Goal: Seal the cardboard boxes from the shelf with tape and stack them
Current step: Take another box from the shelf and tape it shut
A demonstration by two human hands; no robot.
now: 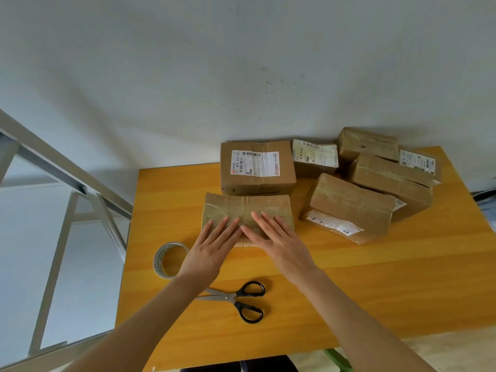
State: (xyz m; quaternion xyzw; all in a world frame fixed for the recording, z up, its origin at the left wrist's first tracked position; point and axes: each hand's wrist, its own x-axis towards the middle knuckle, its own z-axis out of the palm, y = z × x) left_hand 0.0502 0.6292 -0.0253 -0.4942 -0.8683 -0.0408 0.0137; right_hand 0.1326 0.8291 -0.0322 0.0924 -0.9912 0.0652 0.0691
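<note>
- A plain pale grey-white wall (241, 63) fills the upper half of the view, evenly and softly lit, with no hard shadows.
- A few small dark scuff marks (268, 83) show on the wall right of centre.
- The counter (375, 277) has a glossy orange-yellow wood-grain top and its far edge stands against the wall.
- At the left stands a grey metal frame (53, 162), with a slanting bar across slim uprights.
- Pale beige floor (442, 350) shows beyond the counter's near right corner.
- A green piece (338, 361), too cropped to identify, sits under the counter's near edge.
</note>
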